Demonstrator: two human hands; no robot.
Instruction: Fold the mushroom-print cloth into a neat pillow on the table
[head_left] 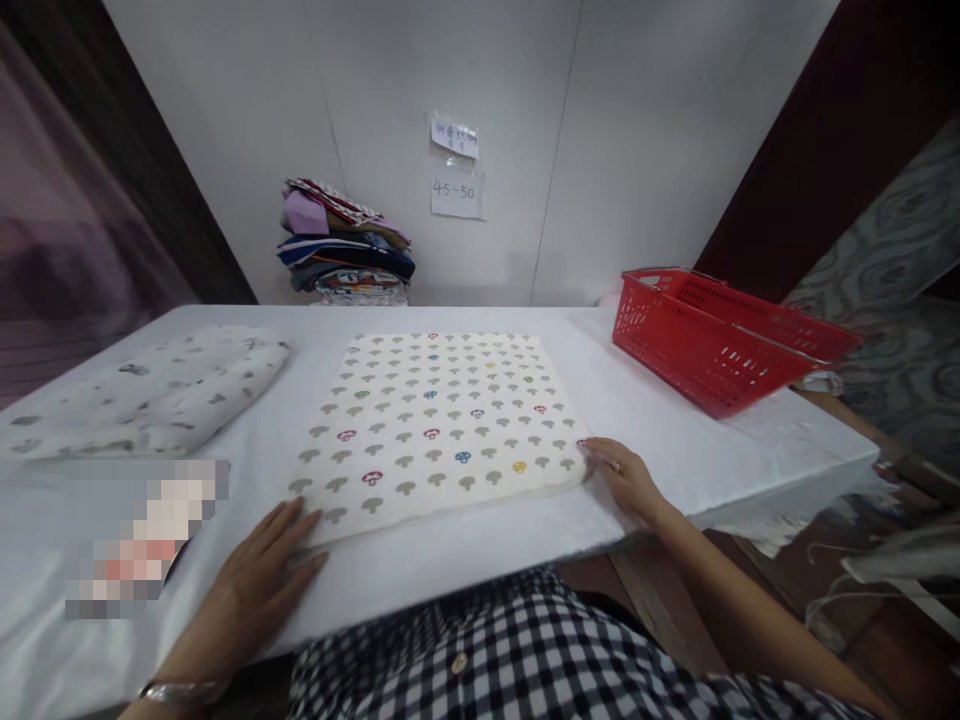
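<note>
A folded white cloth [450,410] printed with grey and coloured mushrooms lies flat in front of me. At its near left corner rests my left hand [259,575], fingers stretched out over the edge and thumb apart. My right hand [628,482] touches the near right corner with its fingers extended; the thumb side is partly hidden. The cloth's near edge shows some thickness from its layers. To the left lies another folded white cloth [165,390] with greyish patches.
The white-covered table [637,400] stands against a wall. A red plastic basket [720,340] sits at the right. At the back left is a stack of folded fabrics [345,245]. Paper signs [456,190] hang on the wall. A pixelated patch hides something at left.
</note>
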